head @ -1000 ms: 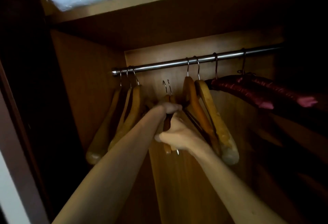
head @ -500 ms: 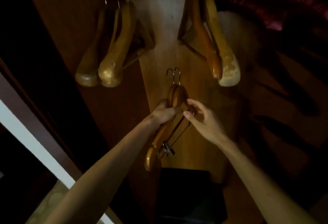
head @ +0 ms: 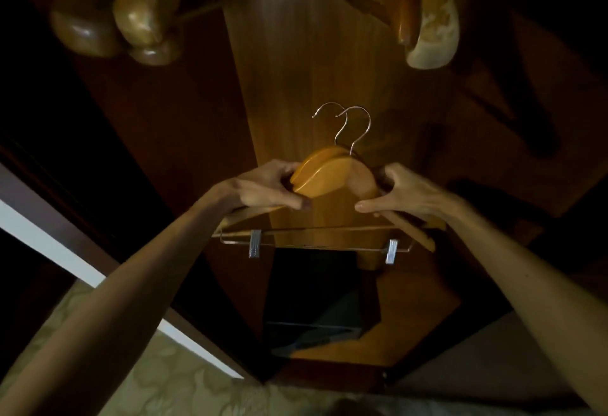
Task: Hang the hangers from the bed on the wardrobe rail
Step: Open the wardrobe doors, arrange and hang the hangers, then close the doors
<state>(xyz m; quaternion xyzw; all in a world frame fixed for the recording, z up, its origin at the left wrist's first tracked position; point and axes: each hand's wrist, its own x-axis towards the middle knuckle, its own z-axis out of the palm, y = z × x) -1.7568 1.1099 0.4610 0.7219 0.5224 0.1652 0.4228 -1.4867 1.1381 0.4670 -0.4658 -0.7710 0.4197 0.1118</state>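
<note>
Two wooden clip hangers [head: 332, 175] held together in front of open wardrobe [head: 296, 70], hooks up, well below hung hangers [head: 144, 14] at top edge. Left hand [head: 263, 188] grips left shoulder, fingers curled round wood. Right hand [head: 404, 193] grips right shoulder, fingers curled, thumb underneath. Metal clip bar [head: 316, 246] hangs below. Rail out of view. Patterned carpet [head: 164, 382] underfoot.

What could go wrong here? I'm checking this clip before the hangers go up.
1. The left hand and right hand hold two hangers pressed together; their hooks sit side by side and may tangle or both catch.
2. The clips on the lower bar might snag the hangers already hanging above.
</note>
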